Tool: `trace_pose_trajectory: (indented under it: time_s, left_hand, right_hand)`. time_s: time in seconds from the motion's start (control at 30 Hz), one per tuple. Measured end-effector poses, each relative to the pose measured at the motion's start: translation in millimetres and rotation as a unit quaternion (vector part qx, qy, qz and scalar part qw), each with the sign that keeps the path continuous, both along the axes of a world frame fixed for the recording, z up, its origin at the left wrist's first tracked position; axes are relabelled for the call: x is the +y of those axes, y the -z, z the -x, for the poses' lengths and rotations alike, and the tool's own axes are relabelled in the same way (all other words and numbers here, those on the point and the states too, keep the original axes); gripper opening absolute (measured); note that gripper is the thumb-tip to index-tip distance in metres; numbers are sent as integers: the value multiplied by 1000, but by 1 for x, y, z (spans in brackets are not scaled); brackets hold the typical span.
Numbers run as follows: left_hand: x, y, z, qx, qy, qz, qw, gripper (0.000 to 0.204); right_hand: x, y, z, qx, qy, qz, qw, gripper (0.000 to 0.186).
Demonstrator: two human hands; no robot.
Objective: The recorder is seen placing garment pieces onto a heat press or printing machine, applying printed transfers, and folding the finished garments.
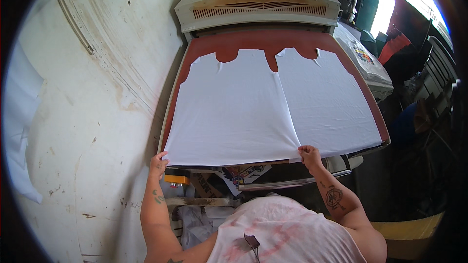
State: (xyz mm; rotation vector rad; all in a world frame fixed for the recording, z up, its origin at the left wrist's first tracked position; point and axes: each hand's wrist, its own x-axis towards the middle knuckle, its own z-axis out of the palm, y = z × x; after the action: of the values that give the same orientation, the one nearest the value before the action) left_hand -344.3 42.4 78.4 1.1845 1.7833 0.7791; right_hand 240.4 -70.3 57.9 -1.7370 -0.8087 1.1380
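Two white cut fabric panels (229,107), shaped like shirt pieces with scooped necklines at the far end, lie side by side on the red-brown bed (209,46) of a heat press. My left hand (158,164) pinches the near left corner of the left panel at the bed's edge. The near right corner of that same panel is pinched in my right hand (309,157), which draws its hem taut. Creases run from the right hand up along the panel's side. The right panel (331,102) lies beside it, slightly wrinkled, with small folds at its neckline.
The press's cream vented housing (258,7) rises behind the bed. A metal bar handle (292,183) and an orange control box (176,179) sit below the front edge. On the right stands a stack of plastic-covered printed sheets (363,58); a stained wall (97,117) runs along the left.
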Motion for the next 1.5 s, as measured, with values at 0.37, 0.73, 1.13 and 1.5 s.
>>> trace_pose_trajectory:
  time_s: [0.37, 0.73, 1.13, 1.5]
  left_hand:
    - [-70, 82, 1, 164, -93, -152, 970, 38]
    - [-426, 249, -174, 282, 448, 190, 827, 28]
    - [-505, 211, -246, -32, -105, 278, 954, 31]
    - [-634, 272, -256, -37, -77, 426, 901, 32]
  right_hand:
    - [-31, 38, -22, -56, -71, 1, 996, 7]
    - [-122, 47, 10, 11, -508, 19, 861, 21]
    - [-117, 423, 37, -124, -348, 87, 925, 36]
    - [98, 506, 93, -16, 101, 134, 986, 30]
